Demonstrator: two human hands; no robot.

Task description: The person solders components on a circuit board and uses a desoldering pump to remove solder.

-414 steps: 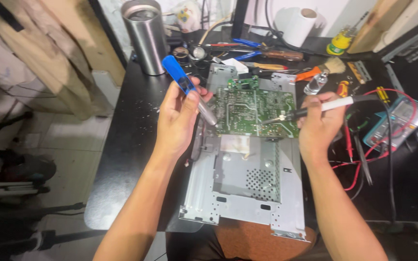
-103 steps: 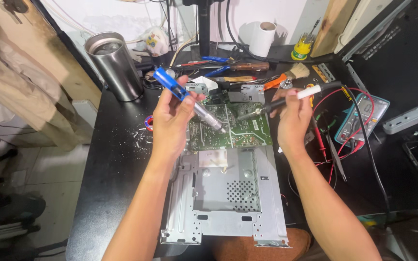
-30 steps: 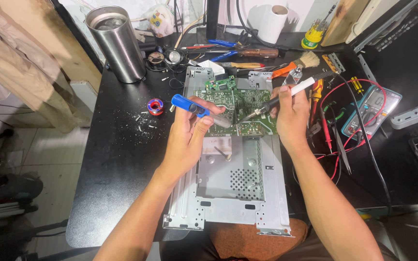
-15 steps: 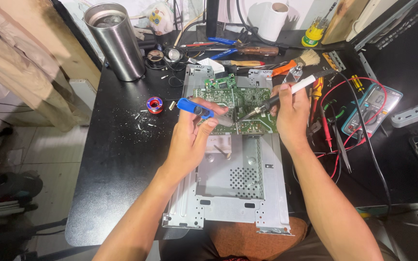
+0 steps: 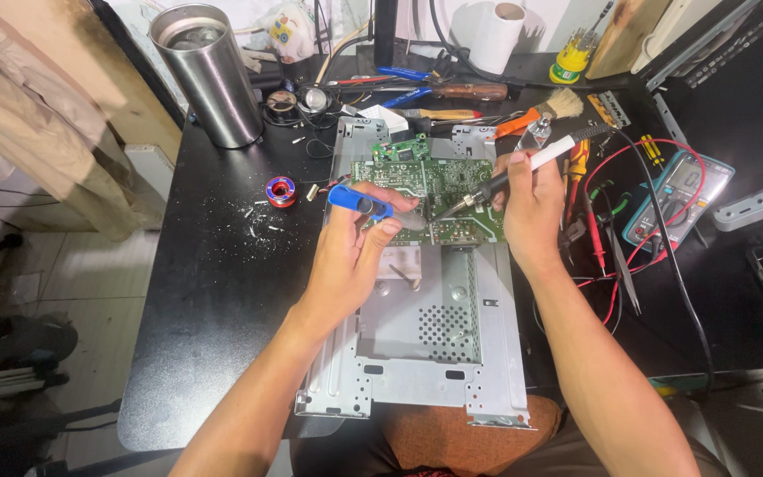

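Two hands are working over the green circuit board, which is lying at the far end of a grey metal chassis on the black worktop. The left hand is gripping a blue desoldering pump, fingers curled tight around its barrel, and its pale nozzle is pointing right, down at the near edge of the board. The right hand is holding a soldering iron like a pen, fingers closed on the white and black handle, with the metal tip angling down to the left and meeting the board just beside the pump's nozzle. The iron's black cord is trailing off to the right across the worktop.

Around them things are looking busy. A steel cylinder cup is standing at the far left corner, and a small spool of solder is sitting just left of the chassis, with bits of debris scattered near it. A multimeter is lying to the right, its red leads looping close by the right wrist. A brush with an orange handle is resting behind the board, and a white paper roll is standing at the back edge.
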